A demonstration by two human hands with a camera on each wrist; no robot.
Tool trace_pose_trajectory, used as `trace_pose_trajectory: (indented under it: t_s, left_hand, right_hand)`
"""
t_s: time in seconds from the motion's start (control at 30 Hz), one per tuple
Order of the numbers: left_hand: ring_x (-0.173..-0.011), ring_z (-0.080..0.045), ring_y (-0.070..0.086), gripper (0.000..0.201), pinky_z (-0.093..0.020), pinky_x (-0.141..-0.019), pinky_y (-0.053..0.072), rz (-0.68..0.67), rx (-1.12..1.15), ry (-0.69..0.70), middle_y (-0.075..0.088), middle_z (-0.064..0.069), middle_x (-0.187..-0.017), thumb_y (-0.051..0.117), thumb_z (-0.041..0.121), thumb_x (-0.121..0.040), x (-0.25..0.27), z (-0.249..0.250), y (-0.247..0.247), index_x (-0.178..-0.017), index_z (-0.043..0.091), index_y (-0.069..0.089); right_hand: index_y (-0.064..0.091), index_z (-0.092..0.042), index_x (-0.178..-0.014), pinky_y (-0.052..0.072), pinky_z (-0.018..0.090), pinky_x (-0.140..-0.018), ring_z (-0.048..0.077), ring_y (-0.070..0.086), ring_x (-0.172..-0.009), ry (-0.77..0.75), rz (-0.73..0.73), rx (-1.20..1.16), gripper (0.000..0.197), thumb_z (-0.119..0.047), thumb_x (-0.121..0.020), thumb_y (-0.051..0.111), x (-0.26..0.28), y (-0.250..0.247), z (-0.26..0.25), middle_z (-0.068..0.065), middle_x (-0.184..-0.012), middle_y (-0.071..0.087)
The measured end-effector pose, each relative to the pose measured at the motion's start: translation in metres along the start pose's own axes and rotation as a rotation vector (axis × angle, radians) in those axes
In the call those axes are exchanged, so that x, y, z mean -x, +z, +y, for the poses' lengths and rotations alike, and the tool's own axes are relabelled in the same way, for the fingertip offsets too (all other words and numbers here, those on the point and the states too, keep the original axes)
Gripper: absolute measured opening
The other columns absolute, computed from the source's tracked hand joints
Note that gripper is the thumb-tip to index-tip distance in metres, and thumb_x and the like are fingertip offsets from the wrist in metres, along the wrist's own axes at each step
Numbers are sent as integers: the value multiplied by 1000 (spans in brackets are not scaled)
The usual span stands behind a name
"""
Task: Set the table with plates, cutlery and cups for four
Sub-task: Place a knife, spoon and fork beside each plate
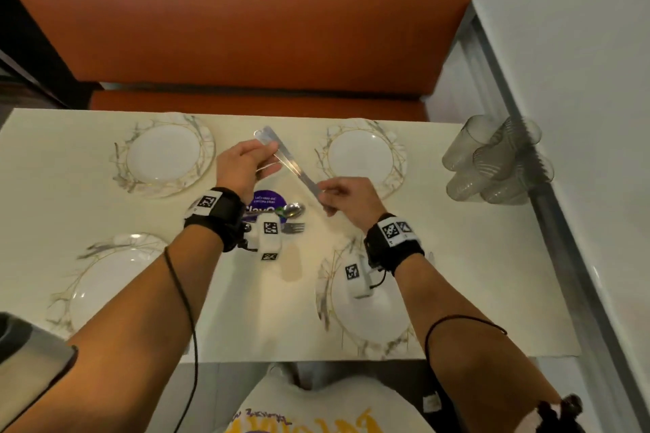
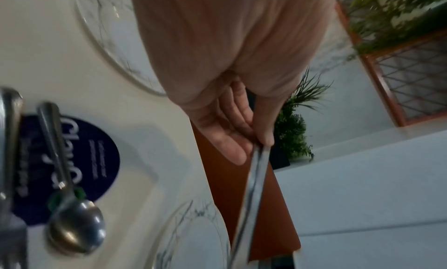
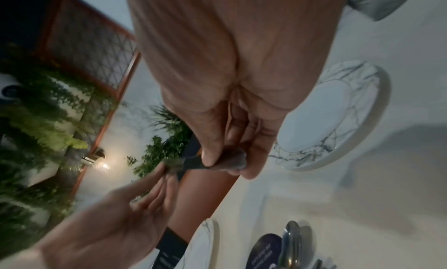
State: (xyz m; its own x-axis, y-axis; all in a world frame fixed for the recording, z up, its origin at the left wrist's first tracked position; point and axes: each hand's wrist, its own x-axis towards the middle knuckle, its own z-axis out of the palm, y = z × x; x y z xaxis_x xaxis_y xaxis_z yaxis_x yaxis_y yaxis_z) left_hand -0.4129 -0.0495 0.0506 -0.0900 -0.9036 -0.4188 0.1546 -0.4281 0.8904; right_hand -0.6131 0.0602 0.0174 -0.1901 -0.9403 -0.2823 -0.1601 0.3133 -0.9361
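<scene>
Beyond the cream table (image 1: pixel 52 158) stands an orange bench (image 1: pixel 246 28). Four marble-rimmed plates (image 1: pixel 165 155) occupy the table's corners, with stacked clear cups (image 1: pixel 492 162) at the right edge. Above the centre, the left hand (image 1: pixel 242 162) and right hand (image 1: pixel 348 200) each pinch one end of the raised cutlery bundle (image 1: pixel 292 162). A spoon (image 1: pixel 293 210) and fork (image 1: pixel 293 228) lie on a purple sticker (image 1: pixel 265 200) below.

Black wristbands (image 1: pixel 218 218) with white checkered tags, thin black cables, printed shirt (image 1: pixel 302 422).
</scene>
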Motion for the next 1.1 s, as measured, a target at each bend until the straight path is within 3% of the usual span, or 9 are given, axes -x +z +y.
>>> trace_pose_trajectory:
  t_s: [0.1, 0.2, 0.37, 0.6, 0.67, 0.73, 0.8, 1.0, 1.1]
  left_hand:
    - [-97, -26, 77, 25, -33, -82, 63, 2, 15, -6, 79, -12, -106, 73, 5, -93, -19, -16, 34, -117, 6, 71]
    - [-96, -26, 77, 30, -36, -81, 64, -50, -36, -53, 79, -12, -106, 65, 0, -95, -33, -38, 59, -124, 8, 69]
    - [-90, -26, 77, 31, -32, -75, 63, -57, -165, -90, 78, -16, -104, 60, -6, -98, -55, -62, 79, -123, 8, 71]
    - [-80, -20, 74, 23, -26, -67, 62, 10, -235, -153, 77, -10, -95, 65, -4, -96, -97, -64, 82, -114, 7, 72]
    - [-79, -21, 75, 19, -30, -69, 64, 31, -310, -185, 79, -11, -98, 67, -2, -95, -114, -67, 80, -111, 7, 74]
    - [-78, -23, 77, 16, -38, -72, 66, 50, -408, -209, 79, -13, -99, 71, 0, -92, -129, -70, 78, -106, 7, 76]
    - [-77, -26, 78, 14, -43, -72, 66, 65, -494, -240, 79, -15, -97, 73, -2, -90, -143, -72, 78, -100, 6, 76]
    - [-74, -28, 78, 13, -36, -58, 65, 88, -741, -243, 78, -13, -90, 75, -4, -87, -169, -79, 85, -91, 8, 78]
    - [-75, -30, 78, 12, -41, -70, 67, 87, -858, -208, 78, -10, -87, 81, 2, -83, -180, -83, 86, -85, 14, 79]
  right_hand:
    - [77, -13, -101, 62, 50, -80, 26, 73, -71, 41, -11, 63, 17, -12, -84, 78, -25, -2, 8, 6, -79, 77]
    - [77, -17, -95, 63, 50, -79, 28, 75, -77, 103, 14, 65, 15, -10, -82, 77, -44, -10, 12, 6, -85, 78]
    - [76, -10, -101, 63, 50, -78, 31, 75, -70, 168, 26, 63, 20, -13, -82, 80, -64, -19, 25, 8, -87, 78]
    - [75, -14, -91, 64, 40, -66, 20, 70, -55, 158, 54, 123, 8, -8, -85, 75, -72, -36, 43, -3, -68, 71]
    - [76, -12, -90, 62, 34, -64, 16, 69, -55, 184, 70, 104, 8, -6, -86, 73, -72, -41, 50, -7, -64, 70]
    - [76, -6, -93, 59, 26, -59, 14, 68, -55, 204, 82, 65, 7, -3, -87, 73, -70, -46, 53, -4, -65, 71]
    - [75, -1, -96, 58, 25, -57, 15, 67, -55, 212, 90, 23, 8, -1, -89, 72, -69, -51, 54, 3, -69, 72]
    - [73, -3, -97, 60, 33, -61, 22, 68, -58, 220, 102, -18, 9, 1, -89, 69, -69, -63, 58, 12, -70, 73]
    - [73, -4, -95, 61, 31, -61, 23, 67, -57, 208, 115, -15, 12, 3, -88, 67, -68, -67, 59, 18, -71, 72]
